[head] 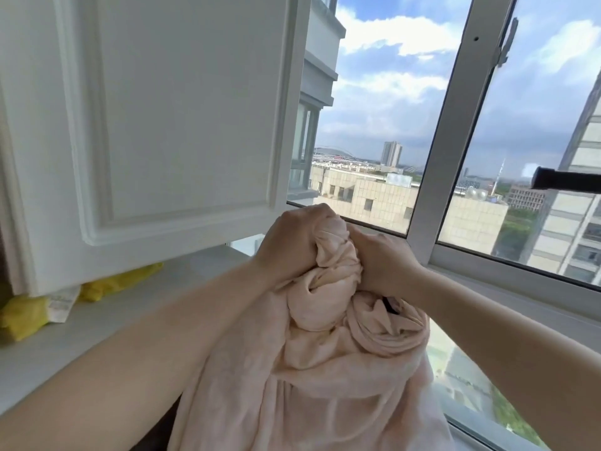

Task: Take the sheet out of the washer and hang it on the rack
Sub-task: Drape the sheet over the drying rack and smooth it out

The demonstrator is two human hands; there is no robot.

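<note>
Your left hand [287,242] and right hand [383,265] both grip the twisted top of the pale pink sheet [312,362], fingers curled into the folds and mostly hidden. You hold it raised before the window [432,177]; its lower part runs out of view. A dark rod [566,179] enters from the right, cut off. Something yellow [26,315] lies half hidden under the white cabinet door [156,125].

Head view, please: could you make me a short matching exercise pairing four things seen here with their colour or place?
Things:
1. sheet
2. bag
3. cabinet door
4. rod

Descriptions:
A. yellow, on the counter under the cabinet
B. white, panelled, upper left
C. pale pink, bunched in both hands
D. dark, at the right edge before the window

Pairs: 1-C, 2-A, 3-B, 4-D
</note>
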